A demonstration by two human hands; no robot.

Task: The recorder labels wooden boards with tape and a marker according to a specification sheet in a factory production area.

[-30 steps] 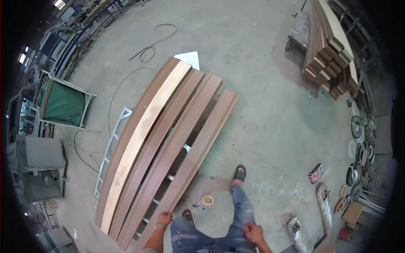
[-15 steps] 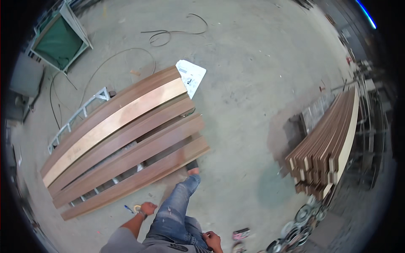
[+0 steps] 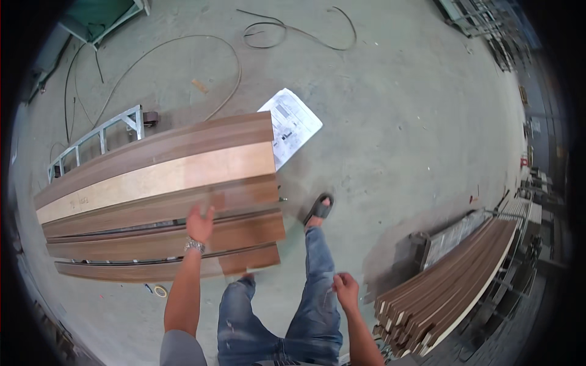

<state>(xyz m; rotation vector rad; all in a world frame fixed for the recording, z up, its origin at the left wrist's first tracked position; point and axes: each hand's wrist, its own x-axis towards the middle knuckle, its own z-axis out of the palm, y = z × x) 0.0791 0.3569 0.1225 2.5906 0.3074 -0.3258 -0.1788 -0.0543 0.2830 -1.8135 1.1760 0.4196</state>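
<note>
Our right hand (image 3: 347,291) is curled by our thigh; whether it holds anything we cannot tell. Our left hand (image 3: 199,227), blurred, fingers spread, is over the boards (image 3: 140,210), right of their middle; contact is unclear. Half a second ago it was short of their near edge, so we judge we're back at them. They now lie squarer to us, a metal frame (image 3: 140,124) showing past their far edge, paper (image 3: 292,125) at their far right corner.

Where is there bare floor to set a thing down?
Largely bare floor lies between the papers and the stacked boards, right of the sandal. Crowded: left, where long planks lie side by side around the left hand.
</note>
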